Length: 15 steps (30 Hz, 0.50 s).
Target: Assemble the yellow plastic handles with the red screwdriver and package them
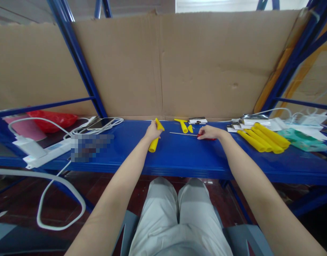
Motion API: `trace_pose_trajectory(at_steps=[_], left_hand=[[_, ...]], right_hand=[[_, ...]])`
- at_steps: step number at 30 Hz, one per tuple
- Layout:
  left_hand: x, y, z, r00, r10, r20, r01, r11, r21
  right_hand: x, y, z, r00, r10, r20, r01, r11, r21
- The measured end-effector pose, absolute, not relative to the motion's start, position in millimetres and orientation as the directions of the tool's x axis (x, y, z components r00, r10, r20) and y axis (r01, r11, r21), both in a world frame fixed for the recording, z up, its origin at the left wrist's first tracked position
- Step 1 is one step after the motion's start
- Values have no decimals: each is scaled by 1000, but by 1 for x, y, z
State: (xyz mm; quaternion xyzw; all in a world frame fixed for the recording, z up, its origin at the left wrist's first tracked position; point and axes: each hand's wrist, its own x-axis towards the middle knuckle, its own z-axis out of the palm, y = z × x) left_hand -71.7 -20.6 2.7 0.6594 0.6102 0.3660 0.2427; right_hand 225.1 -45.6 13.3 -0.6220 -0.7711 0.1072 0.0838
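My left hand is wrapped round a yellow plastic tube with a flared top piece, at the middle of the blue table. To its right, my right hand has its fingers closed on the red handle of a screwdriver, whose long metal shaft points left along the tabletop. Between and behind the hands lie a yellow T-shaped piece and a small yellow part. A small white packet with black print rests near the back edge.
Several yellow tubes lie at the right, beside a green plastic bag and white packets. A white power strip, cables and a red bag are at the left. Cardboard stands behind the blue table.
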Motion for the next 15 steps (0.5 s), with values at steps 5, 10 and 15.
trace_pose_trajectory(at_steps=[5, 10, 15], left_hand=[[-72, -23, 4, -5, 981, 193, 607, -151, 780], [-70, -25, 5, 34, 982, 186, 582, -171, 795], [-69, -27, 5, 109, 979, 170, 567, -202, 798]], right_hand=[[224, -42, 8, -230, 970, 81, 921, 244, -304], [219, -43, 8, -222, 965, 140, 796, 263, -545], [215, -42, 7, -224, 951, 214, 704, 309, -639]])
